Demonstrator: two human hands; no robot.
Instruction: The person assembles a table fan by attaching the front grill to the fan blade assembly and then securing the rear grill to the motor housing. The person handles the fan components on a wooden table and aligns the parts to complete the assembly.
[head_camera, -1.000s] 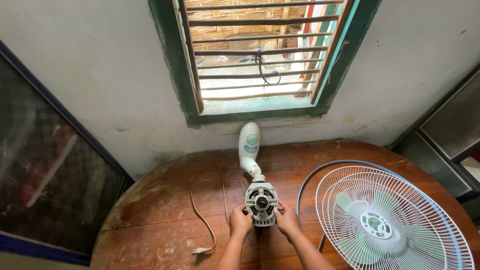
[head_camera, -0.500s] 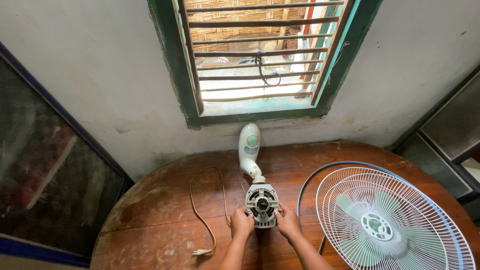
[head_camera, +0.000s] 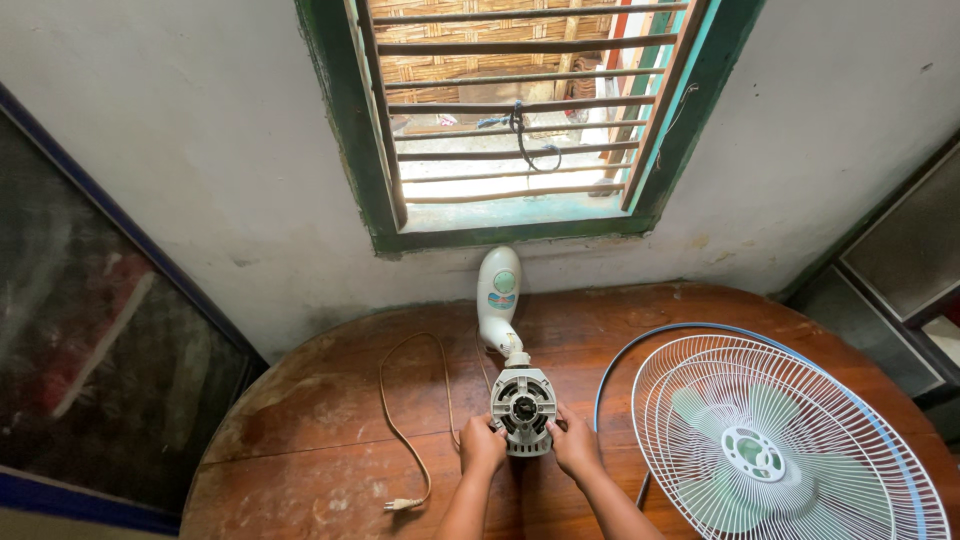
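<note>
A bare grey fan motor (head_camera: 522, 409) lies on the round wooden table (head_camera: 300, 400), its shaft end facing up. My left hand (head_camera: 482, 445) grips its left side and my right hand (head_camera: 575, 446) grips its right side. The white fan stand with a green control panel (head_camera: 497, 296) runs from the motor back to the wall. A tan power cord (head_camera: 400, 420) loops to the left and ends in a plug (head_camera: 403, 501).
A white wire fan guard (head_camera: 800, 440) with pale green blades (head_camera: 745, 450) under it rests at the right, inside a blue rim ring (head_camera: 640, 340). A barred green-framed window (head_camera: 520, 120) sits in the wall behind. A dark framed panel (head_camera: 100, 330) leans at the left.
</note>
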